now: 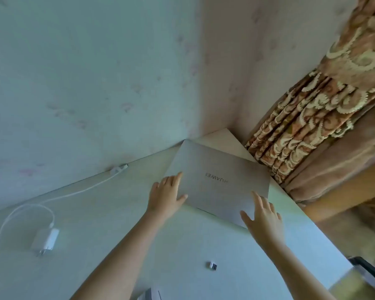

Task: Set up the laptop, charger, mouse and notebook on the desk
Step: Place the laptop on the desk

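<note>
The closed laptop (pixel 218 182) is lying flat at the far right corner of the desk (pixel 121 230), its lid logo reading upside down from the wearer's side, and both hands are working on it. The left hand (pixel 166 195) is resting with fingers spread on the lid's near left corner, thumb lying along the near edge; the right hand (pixel 263 215) is sitting splayed over the near right corner, fingertips on the lid. Neither hand is curling around anything (both are flat and open, pressing rather than gripping).

The step in hand looks like placing or squaring the laptop, or getting ready to open it. The next move probably calls for one hand steadying the base while the other is finding the front lip and lifting the lid, with the machine first being drawn away from the far corner so the screen has room to tilt back.

The charger (pixel 46 240) is lying near the left edge of the desk, its white cable (pixel 78 191) trailing along the far edge, its plug end (pixel 118 168) well apart from the laptop. A small dark and silver object (pixel 212 265) (possibly a mouse receiver) is sitting near the front. No mouse or notebook is clearly showing.
</note>
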`<state>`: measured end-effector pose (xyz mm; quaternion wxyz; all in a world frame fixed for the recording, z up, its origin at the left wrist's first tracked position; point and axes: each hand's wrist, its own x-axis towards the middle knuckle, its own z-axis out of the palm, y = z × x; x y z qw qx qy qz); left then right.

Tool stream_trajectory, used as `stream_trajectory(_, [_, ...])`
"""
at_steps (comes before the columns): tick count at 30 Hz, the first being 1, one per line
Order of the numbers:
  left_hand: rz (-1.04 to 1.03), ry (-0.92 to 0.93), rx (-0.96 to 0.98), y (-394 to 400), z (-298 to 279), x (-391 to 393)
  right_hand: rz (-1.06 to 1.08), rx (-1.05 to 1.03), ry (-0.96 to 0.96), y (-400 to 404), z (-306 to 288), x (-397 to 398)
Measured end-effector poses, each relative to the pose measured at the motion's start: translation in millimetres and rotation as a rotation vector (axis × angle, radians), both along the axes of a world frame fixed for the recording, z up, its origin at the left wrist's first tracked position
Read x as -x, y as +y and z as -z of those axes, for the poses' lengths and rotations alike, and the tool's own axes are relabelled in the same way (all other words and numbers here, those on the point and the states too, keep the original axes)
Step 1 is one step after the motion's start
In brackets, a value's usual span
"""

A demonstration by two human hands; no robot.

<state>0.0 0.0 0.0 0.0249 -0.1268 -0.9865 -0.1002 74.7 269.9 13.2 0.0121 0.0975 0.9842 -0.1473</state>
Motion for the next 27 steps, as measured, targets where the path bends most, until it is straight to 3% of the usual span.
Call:
stream_trajectory(4, [-0.182,-0.278,-0.039,-4,20,40,0.232,0.203,-0.166,7,19,32])
stream_trajectory(7, [-0.322,-0.471,-0.22,-3,28,62,0.296,0.234,-0.2,13,31,50])
stream_trajectory(11, [-0.384,-0.471,-0.458,1,35,84,0.392,0.301,-0.181,21,39,66])
stream_trajectory(16, [-0.44,-0.479,-0.55,-2,40,99,0.615,0.648,-0.13,35,46,80])
stream_trajectory(20, [-0.491,-0.551,-0.747,-18,45,109,0.751,1.002,-0.058,46,42,84])
stream_trajectory(27, [-0.338,-0.667,-0.818,-39,38,97,0.681,1.047,-0.077,51,36,73])
